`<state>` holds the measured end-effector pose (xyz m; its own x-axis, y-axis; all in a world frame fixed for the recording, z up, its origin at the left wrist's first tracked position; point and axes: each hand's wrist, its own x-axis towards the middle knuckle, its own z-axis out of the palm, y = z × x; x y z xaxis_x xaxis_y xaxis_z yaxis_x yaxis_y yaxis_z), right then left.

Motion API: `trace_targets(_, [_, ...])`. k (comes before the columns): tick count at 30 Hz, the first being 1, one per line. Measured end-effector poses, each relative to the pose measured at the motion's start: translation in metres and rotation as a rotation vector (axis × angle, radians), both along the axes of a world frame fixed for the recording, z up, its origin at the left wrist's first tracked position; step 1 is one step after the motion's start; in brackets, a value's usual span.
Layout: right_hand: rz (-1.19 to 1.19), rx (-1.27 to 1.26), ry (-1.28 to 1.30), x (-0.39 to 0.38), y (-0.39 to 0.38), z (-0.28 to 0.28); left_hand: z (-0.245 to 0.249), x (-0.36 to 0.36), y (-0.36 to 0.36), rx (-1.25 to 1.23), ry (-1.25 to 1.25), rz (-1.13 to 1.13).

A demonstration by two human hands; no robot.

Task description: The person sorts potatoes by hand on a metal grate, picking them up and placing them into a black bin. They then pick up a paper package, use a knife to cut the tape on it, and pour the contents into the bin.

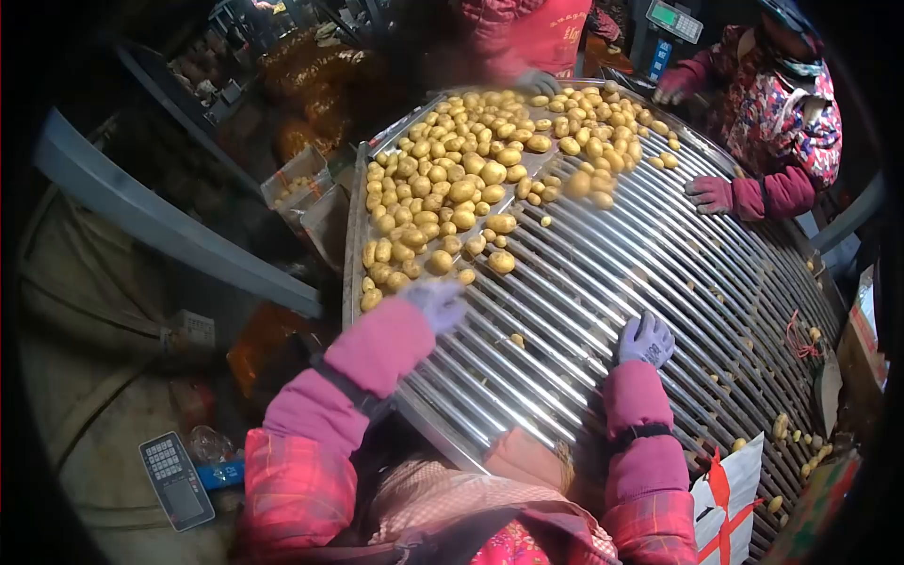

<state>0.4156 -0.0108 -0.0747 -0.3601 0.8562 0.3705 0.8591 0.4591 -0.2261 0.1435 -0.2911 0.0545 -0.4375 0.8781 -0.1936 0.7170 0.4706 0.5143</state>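
My left hand [436, 305], in a pale purple glove, is over the near left edge of the metal roller table [556, 330], just below the pile of potatoes [443, 188]. Its fingers are apart, slightly blurred, and hold nothing. Resting on the rollers to the right, my right hand [646, 340] wears a matching glove, with fingers spread and nothing in them. A single small potato [517, 340] lies between the two hands. The potatoes cover the far left part of the table, and some near its centre are blurred.
Co-workers stand at the far side [546, 38] and far right [786, 113], one gloved hand [710, 194] on the rollers. Small potatoes [780, 427] and a white bag with red stripes [728, 499] are at the right. A keypad device [176, 478] is at lower left.
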Motion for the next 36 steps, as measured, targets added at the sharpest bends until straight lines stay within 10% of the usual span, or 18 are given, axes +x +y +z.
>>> trace_targets(3, [-0.009, -0.015, -0.019, 0.000, 0.000, 0.001, 0.032, -0.029, 0.047, 0.181, -0.113, 0.303])
trace_targets(9, [0.015, 0.084, -0.054, 0.001, 0.000, 0.000, -0.052, -0.131, 0.136, 0.398, 0.355, 0.230])
trace_targets(12, [0.005, 0.061, -0.043, -0.001, -0.002, 0.005, -0.070, -0.138, 0.160, 0.088, 0.464, 0.345])
trace_targets(22, [0.076, 0.090, -0.039, -0.004, 0.000, 0.011, -0.091, -0.237, 0.213, 0.142, 0.044, 0.207])
trace_targets(25, [0.059, 0.097, -0.055, -0.008, -0.004, 0.017, -0.092, -0.246, 0.220, 0.082, -0.270, 0.212])
trace_targets(29, [0.047, 0.062, -0.052, -0.008, -0.004, 0.018, -0.064, -0.203, 0.223, -0.051, 0.186, 0.186])
trace_targets(36, [0.059, 0.096, -0.062, -0.007, -0.004, 0.015, -0.033, -0.159, 0.207, -0.279, 0.169, -0.110])
